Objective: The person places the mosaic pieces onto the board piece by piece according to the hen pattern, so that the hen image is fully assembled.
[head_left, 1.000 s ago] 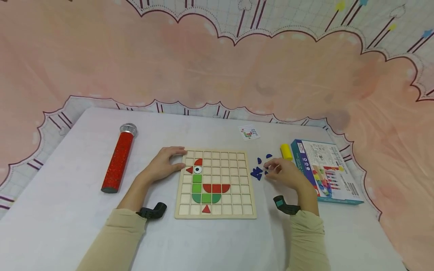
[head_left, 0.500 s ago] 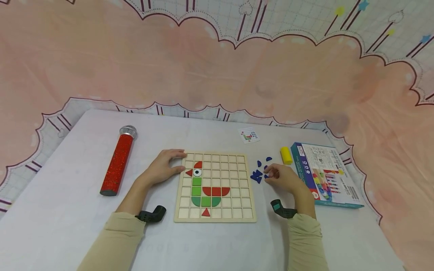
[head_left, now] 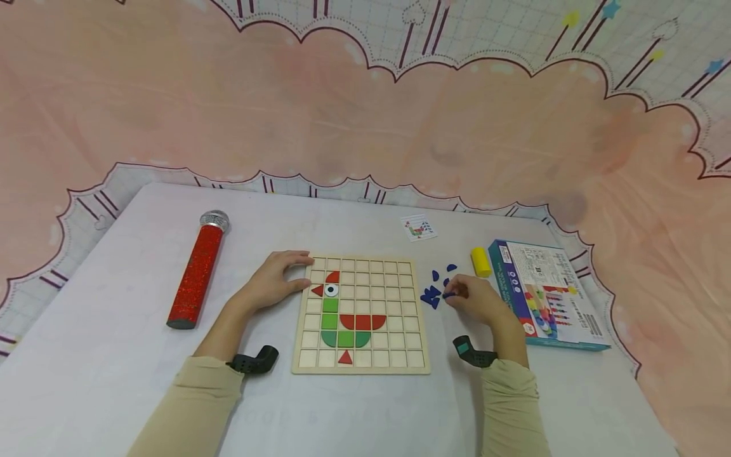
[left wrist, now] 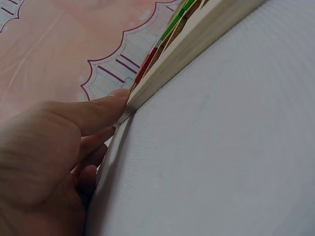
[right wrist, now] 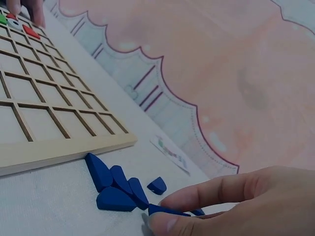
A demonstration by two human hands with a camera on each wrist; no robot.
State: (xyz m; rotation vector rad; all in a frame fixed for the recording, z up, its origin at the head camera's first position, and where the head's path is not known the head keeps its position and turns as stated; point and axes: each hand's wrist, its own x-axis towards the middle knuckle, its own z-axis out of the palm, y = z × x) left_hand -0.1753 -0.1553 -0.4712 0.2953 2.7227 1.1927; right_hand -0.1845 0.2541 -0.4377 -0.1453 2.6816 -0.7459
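Note:
A wooden grid board (head_left: pixel 379 276) lies in the middle of the table, with red and green pieces and a white eye piece (head_left: pixel 330 290) set in its cells. My left hand (head_left: pixel 276 279) rests at the board's upper left edge, thumb and fingertips spread against the side. To the right of the board, my right hand (head_left: pixel 482 301) pinches a dark blue puzzle piece (right wrist: pixel 166 210) between thumb and index finger. Several loose blue pieces (right wrist: pixel 101 173) lie beside that hand, next to the board's right edge. The thumb and fingers partly cover the held piece.
A small picture card (head_left: pixel 419 227) lies behind the board. At right are a yellow cylinder (head_left: pixel 481 262) and a blue-edged printed box (head_left: pixel 551 295). A red microphone (head_left: pixel 197 273) lies at left. A patterned peach cloth (head_left: pixel 354 108) hangs beyond the white table.
My right hand has shifted slightly down and left and now holds a blue piece between thumb and finger. The left hand stays at the board's edge.

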